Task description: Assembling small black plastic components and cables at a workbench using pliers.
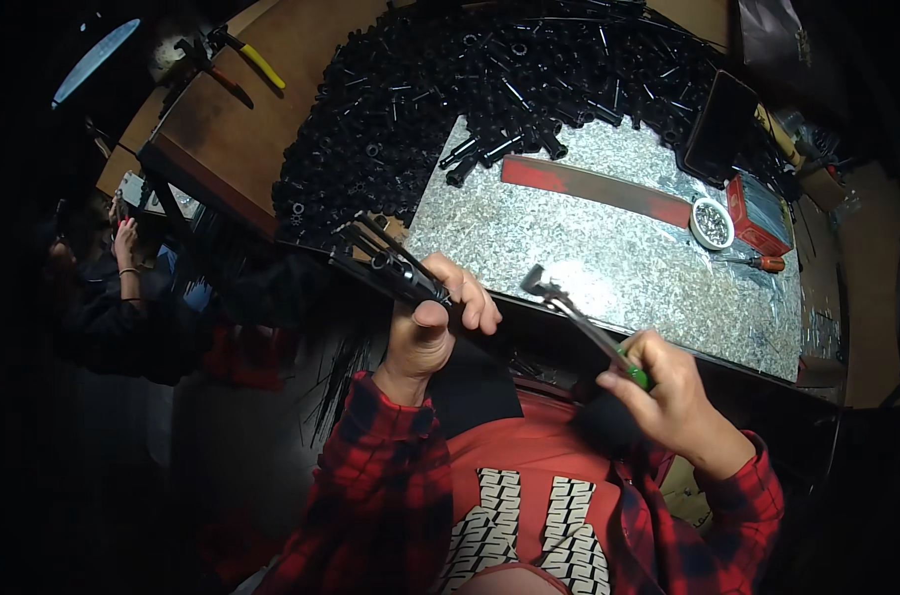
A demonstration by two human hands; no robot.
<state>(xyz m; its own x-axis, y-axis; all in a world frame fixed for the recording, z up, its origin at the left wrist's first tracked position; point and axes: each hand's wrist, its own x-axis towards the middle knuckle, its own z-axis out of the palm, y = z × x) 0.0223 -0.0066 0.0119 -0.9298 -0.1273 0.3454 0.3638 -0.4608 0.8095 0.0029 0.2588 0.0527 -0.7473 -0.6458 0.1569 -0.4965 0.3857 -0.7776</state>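
Observation:
My left hand [432, 327] is closed around a bundle of slim black rods with a thicker black tubular piece [398, 273], held tilted in front of the table's near edge. The rods fan out toward the upper left. My right hand [663, 389] grips a green-handled metal tool [591, 329]. Its long shaft points up and left and ends in a dark, blocky head, slightly blurred. The head stays apart from the black piece, over the table's front edge. My fingers hide part of both held things.
A speckled tabletop [569, 238] bears a large heap of black tubular parts [400, 109], a red-and-grey flat bar [599, 190], a white bowl of small metal pieces [712, 224], a red box [757, 218] and an orange-handled screwdriver [767, 264]. Another person's hand [124, 243] shows at left.

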